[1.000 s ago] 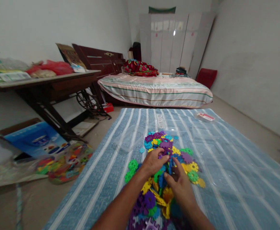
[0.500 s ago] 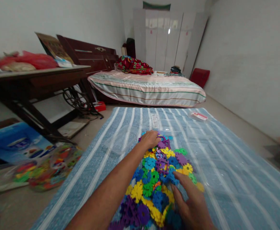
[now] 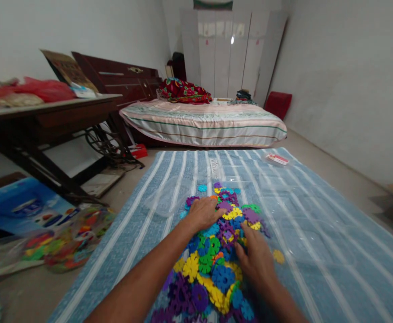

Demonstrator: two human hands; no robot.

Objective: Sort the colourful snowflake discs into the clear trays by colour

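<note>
A heap of plastic gear-like snap discs in purple, blue, green and yellow lies on a blue-and-white striped cloth. My left hand rests palm down on the far left part of the heap, thumb held apart and fingertips partly hidden among the discs. On the heap's right side, my right hand touches the pieces, its thumb and forefinger apart. Neither hand visibly holds a disc. A single yellow disc lies just right of my right hand, and a light blue disc sits beyond my left hand.
Clear plastic bags lie flat on the cloth around the heap. A small red-and-white packet is at the far right. Bagged colourful pieces stand on the floor at left, below a sewing-machine table. A bed stands beyond.
My left hand has drawn back toward me over the heap. My right hand has moved slightly forward and left against its right side. More far discs are uncovered.
</note>
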